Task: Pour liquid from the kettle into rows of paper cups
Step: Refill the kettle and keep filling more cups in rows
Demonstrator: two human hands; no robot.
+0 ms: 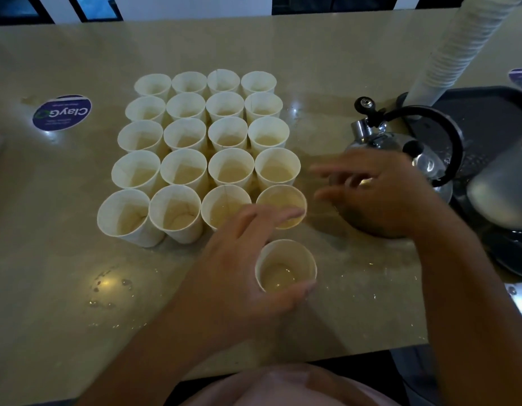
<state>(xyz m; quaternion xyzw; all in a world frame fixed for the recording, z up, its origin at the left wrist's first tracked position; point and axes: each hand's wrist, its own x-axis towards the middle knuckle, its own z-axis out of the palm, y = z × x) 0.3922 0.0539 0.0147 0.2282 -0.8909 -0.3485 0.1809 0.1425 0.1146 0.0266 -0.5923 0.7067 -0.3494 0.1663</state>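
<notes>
Twenty white paper cups [205, 155] stand in a tight block of five rows of four on the glossy beige surface [63, 273], and each one shows a shallow pool of pale liquid at the bottom. One more white paper cup [285, 266] sits alone at six o'clock of the block's near right corner, also holding a little pale liquid. The left hand [239, 259] reaches in beside this lone cup, fingers spread and relaxed, thumb near the rim at the cup's six o'clock side; the grip is loose and holds nothing. The right hand [380, 194] hovers at three o'clock of the block, fingers outstretched and motion-blurred, grip likewise loose and empty. Just behind it, at one o'clock, stands the shiny steel kettle with a black hoop handle [412, 148], upright on the surface, spout toward the cups. A tall stack of white cups [459, 48] leans in at the far right above a dark tray [494, 112]. A round blue sticker [62, 112] lies at nine o'clock, and water droplets [107, 288] glint near the front
</notes>
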